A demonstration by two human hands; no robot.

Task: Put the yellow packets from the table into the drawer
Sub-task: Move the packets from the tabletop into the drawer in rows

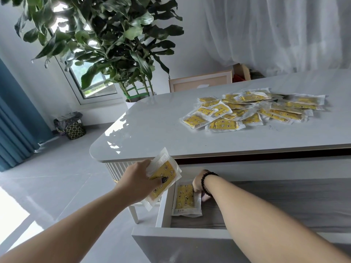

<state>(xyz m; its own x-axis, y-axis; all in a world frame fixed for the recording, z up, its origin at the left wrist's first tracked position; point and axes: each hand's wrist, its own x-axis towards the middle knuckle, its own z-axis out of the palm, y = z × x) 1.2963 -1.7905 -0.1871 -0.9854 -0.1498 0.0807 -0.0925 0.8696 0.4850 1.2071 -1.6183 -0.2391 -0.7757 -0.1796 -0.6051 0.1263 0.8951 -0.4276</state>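
Your desk fills the right half of the view, its glossy white top cut off at the right edge. Below its near edge the drawer stands pulled out toward you; its right part runs out of frame and your right forearm hides much of the grey floor inside. A leafy plant stands beyond the desk's far left corner, its pot mostly hidden by the top. On the desk, far right, lies a loose heap of yellow packets, overlapping so the count cannot be made out. Your left hand is just left of the drawer's left wall, fingers and thumb gripping a few stacked packets; how many is unclear. Your right hand reaches into the drawer's far left corner, fingers curled down onto the top edge of a packet stack lying flat there; whether they pinch it or only touch it, I cannot tell. A black bead bracelet circles that wrist.
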